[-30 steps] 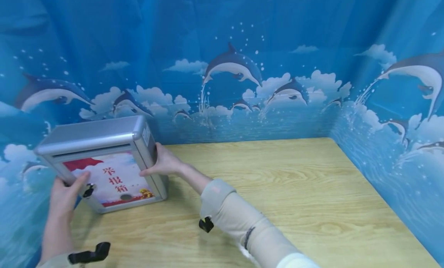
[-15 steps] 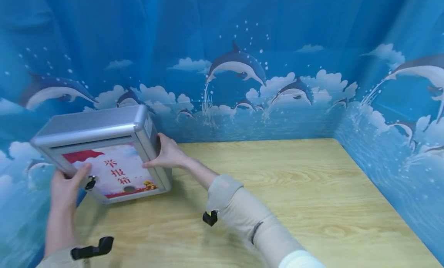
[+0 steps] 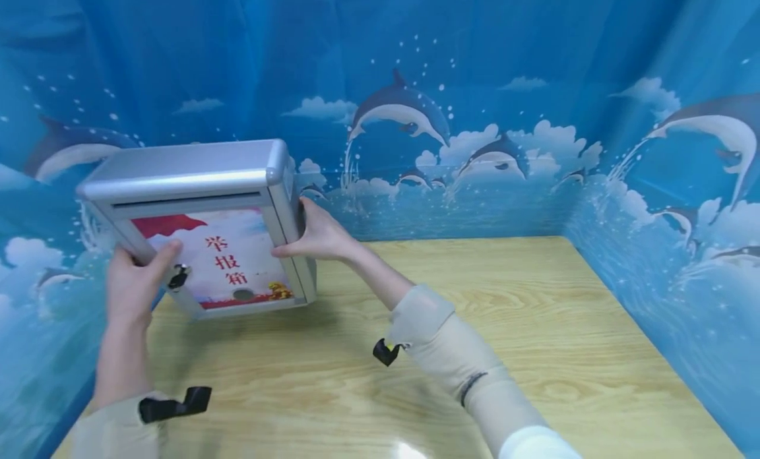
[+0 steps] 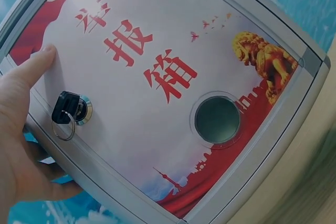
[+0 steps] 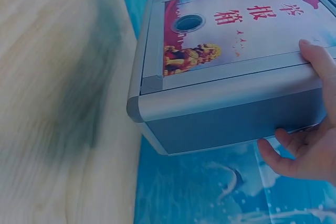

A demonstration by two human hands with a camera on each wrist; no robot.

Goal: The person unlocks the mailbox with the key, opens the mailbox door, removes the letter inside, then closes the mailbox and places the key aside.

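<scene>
Box (image 3: pixel 204 228) back hidden, left sleeve (image 3: pixel 115 429) cropped

The box (image 3: pixel 202 225) is above the table's (image 3: pixel 505 327) left part, between the left hand (image 3: pixel 133 287) and the right hand (image 3: pixel 320 233); the curtain (image 3: pixel 505 57) hangs behind and at right. On the box's front, a key (image 4: pixel 65 107) sits in the lock (image 4: pixel 86 111), left of the window (image 4: pixel 218 120).

We see a desk (image 3: pixel 570 327) with pale yellow wood grain, spreading from the centre to the lower right of the head view. On its surface we notice a soft shadow (image 3: pixel 249 334) at lower left and a white glare (image 3: pixel 408 451) at the bottom edge.
</scene>
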